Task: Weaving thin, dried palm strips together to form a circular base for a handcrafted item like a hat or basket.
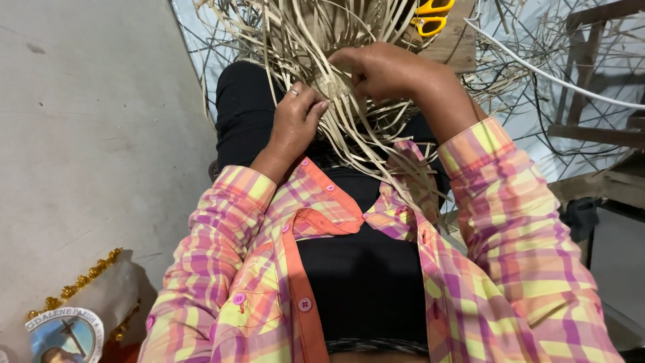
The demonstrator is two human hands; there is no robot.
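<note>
A: State of the fingers?

B: Left hand [293, 124]: fingers curled narrow, tips pinching pale flat strips against the woven centre [336, 86]. A ring shows on one finger. Right hand [383, 70]: fingers folded down over the same centre, closed on strips from above. The exact strip under each fingertip cannot be told; the knuckles hide it.

A: Location of the work?

B: The woven centre sits on the person's lap, above the black trousers [245, 114], between the two hands. Loose strips [295, 33] fan outward from it in all directions, some trailing toward the plaid shirt [510, 269].

A: Step in hand?

B: Judged from the grip: interlacing strips at the start of a woven piece. Only a small tight patch is formed; most strip length remains free, so the work appears early.

A: Requirement for the next move?

B: Probably one hand keeps the patch pinned flat while the other selects one free strip and passes it over and under its neighbours, kept taut.

A: Surroundings?

B: Yellow-handled scissors [430, 17] lie beyond the hands on a wooden board [457, 47]. A white cable [551, 75] runs to the right. Grey floor [87, 134] lies to the left.
</note>
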